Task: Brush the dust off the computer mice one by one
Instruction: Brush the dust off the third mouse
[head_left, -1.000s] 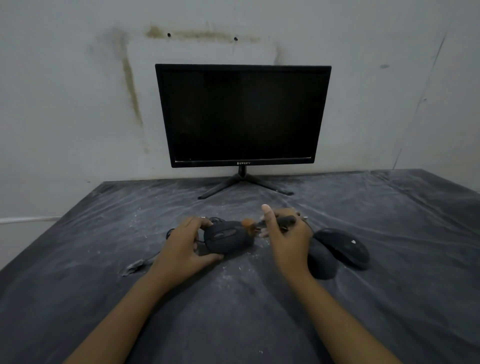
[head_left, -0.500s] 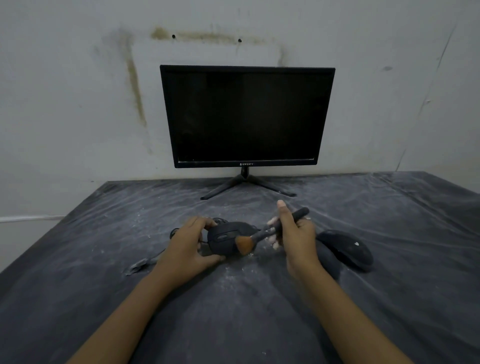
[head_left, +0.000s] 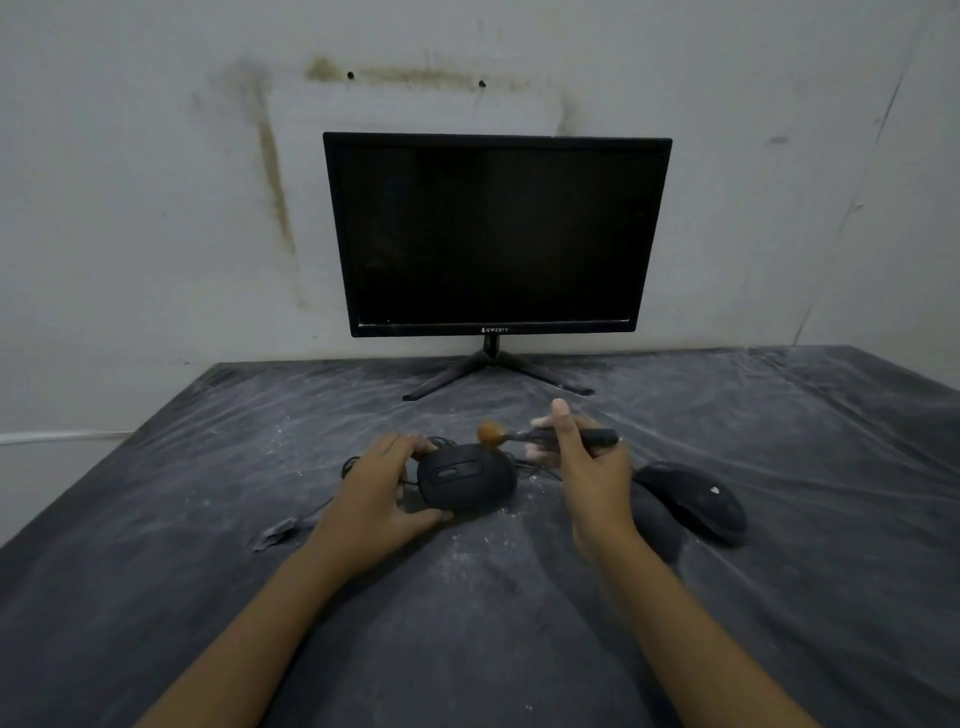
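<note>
Dusty sheeting covers the table (head_left: 156, 519). Curled fingers of the left hand (head_left: 374, 499) steady a black mouse (head_left: 465, 478) mid-table; the right hand (head_left: 587, 467) pinches a brush (head_left: 511, 436), bristles just over it. Another mouse (head_left: 696, 501) toward the right edge awaits, I'd guess; plenty left.

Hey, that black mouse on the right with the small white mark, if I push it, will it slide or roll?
Probably slide, not roll: the mouse lies low and domed, right side up. The wrinkled, dusty sheet may bunch and drag against it. Its smooth shell could feel slippery to pinch.
</note>
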